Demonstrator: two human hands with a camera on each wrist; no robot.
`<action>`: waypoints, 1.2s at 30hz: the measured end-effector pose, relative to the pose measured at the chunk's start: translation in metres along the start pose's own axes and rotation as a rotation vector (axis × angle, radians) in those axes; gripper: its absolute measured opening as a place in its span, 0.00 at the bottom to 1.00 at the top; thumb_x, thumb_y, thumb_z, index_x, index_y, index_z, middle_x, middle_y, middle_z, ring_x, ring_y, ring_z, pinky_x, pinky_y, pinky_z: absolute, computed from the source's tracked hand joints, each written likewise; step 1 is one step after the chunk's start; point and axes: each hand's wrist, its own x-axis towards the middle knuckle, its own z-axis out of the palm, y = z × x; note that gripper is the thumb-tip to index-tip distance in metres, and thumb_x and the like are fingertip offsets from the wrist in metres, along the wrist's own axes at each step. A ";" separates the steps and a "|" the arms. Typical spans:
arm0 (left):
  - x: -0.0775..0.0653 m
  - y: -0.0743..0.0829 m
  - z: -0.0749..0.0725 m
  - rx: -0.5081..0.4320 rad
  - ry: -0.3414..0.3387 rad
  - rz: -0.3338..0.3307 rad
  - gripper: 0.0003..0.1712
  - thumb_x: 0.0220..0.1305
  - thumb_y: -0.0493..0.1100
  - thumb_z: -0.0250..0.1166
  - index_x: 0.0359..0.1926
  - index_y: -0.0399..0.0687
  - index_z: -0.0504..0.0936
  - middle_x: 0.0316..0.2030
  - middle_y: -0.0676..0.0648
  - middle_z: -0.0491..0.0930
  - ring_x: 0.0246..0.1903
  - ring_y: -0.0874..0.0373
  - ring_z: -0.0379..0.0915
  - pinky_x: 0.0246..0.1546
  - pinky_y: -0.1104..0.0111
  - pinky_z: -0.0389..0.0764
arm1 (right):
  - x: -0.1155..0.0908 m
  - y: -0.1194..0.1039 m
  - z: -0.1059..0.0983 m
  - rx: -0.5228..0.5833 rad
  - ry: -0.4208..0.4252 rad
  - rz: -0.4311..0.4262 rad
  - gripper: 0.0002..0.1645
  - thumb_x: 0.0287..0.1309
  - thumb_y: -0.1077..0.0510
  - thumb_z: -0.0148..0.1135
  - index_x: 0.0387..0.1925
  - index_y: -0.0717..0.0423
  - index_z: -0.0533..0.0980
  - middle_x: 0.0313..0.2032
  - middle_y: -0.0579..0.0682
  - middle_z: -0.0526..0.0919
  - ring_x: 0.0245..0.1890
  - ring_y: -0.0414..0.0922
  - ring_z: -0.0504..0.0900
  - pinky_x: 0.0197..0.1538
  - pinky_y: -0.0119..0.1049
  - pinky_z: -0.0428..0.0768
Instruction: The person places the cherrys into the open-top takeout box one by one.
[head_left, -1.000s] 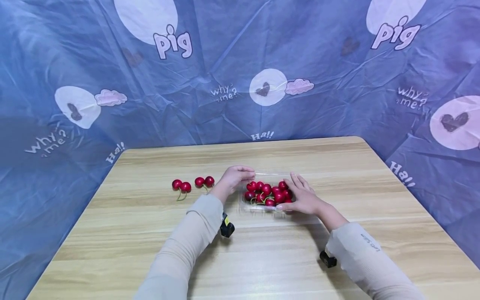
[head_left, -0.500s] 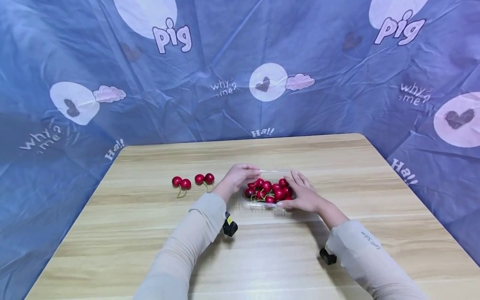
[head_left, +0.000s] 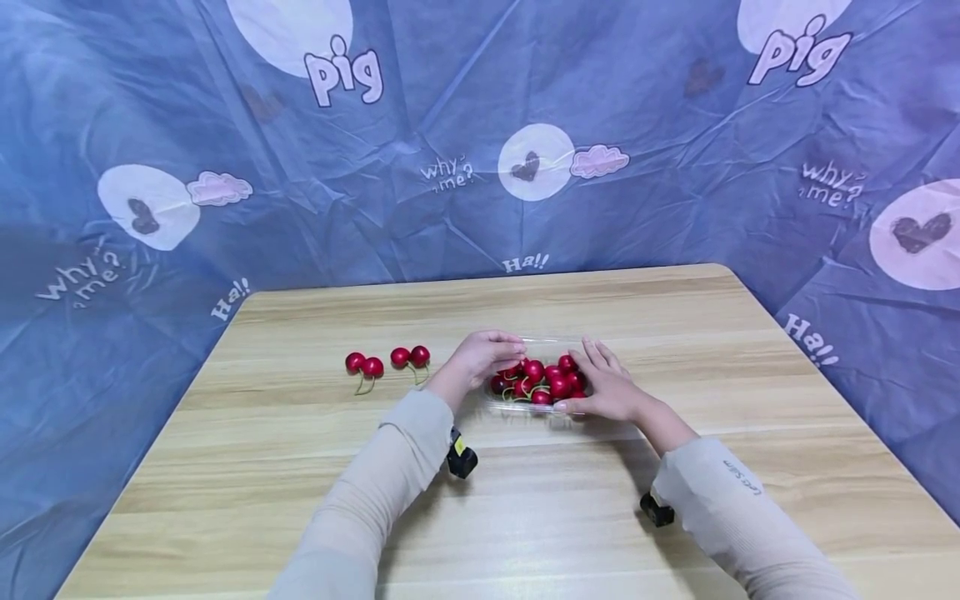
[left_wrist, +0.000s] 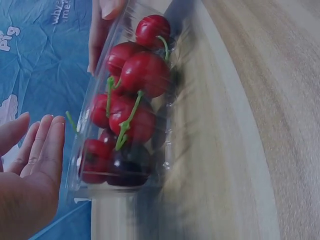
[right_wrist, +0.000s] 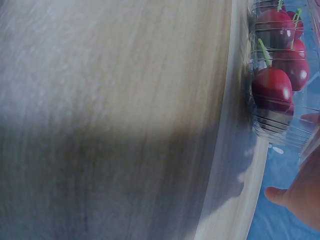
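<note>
A clear plastic box [head_left: 517,408] full of red cherries [head_left: 534,371] with green stems sits on the table. My right hand [head_left: 606,393] grips its right end, thumb at the front rim and fingers on the far side. Over the left end hovers my left hand [head_left: 483,354]. In the left wrist view, the left fingers [left_wrist: 47,150] are straight, the thumb is apart from them, and nothing shows between; a green stem [left_wrist: 71,121] stands near the fingertips. The left hand covers part of the box's left end in the head view.
To the left of the box lie two pairs of cherries, one pair [head_left: 372,367] farther left and another pair [head_left: 401,357] nearer the left hand. The wooden table [head_left: 555,517] meets a blue printed cloth [head_left: 375,225] behind it.
My left hand has shifted slightly right, farther over the box's left end. The right hand keeps its place on the box. The head view has tilted a little.
</note>
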 end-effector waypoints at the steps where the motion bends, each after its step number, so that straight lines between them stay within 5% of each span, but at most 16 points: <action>1: -0.001 0.001 -0.001 -0.001 0.004 0.003 0.14 0.53 0.27 0.56 0.43 0.28 0.71 0.40 0.35 0.75 0.38 0.51 0.75 0.44 0.66 0.74 | 0.000 0.000 0.000 0.002 0.000 0.000 0.58 0.38 0.32 0.58 0.63 0.61 0.49 0.64 0.62 0.37 0.61 0.60 0.34 0.54 0.67 0.41; 16: -0.018 0.006 -0.032 -0.056 0.045 0.017 0.18 0.54 0.27 0.55 0.48 0.27 0.68 0.40 0.36 0.75 0.48 0.42 0.66 0.46 0.65 0.73 | -0.001 0.001 0.001 0.010 -0.001 -0.001 0.59 0.37 0.31 0.58 0.63 0.62 0.49 0.64 0.61 0.37 0.61 0.59 0.34 0.54 0.66 0.41; 21: -0.026 0.006 -0.049 -0.065 0.066 0.038 0.20 0.55 0.27 0.54 0.50 0.25 0.65 0.46 0.32 0.70 0.46 0.45 0.68 0.46 0.66 0.73 | -0.001 0.001 0.001 0.004 0.003 0.000 0.60 0.36 0.30 0.58 0.63 0.61 0.50 0.64 0.62 0.38 0.62 0.59 0.34 0.54 0.66 0.41; 36: -0.058 0.009 -0.108 -0.052 0.142 0.052 0.20 0.58 0.28 0.51 0.51 0.23 0.62 0.41 0.36 0.75 0.41 0.51 0.73 0.53 0.59 0.65 | -0.001 0.001 0.001 0.025 0.000 -0.003 0.60 0.36 0.30 0.58 0.63 0.61 0.49 0.64 0.61 0.36 0.62 0.59 0.33 0.55 0.66 0.40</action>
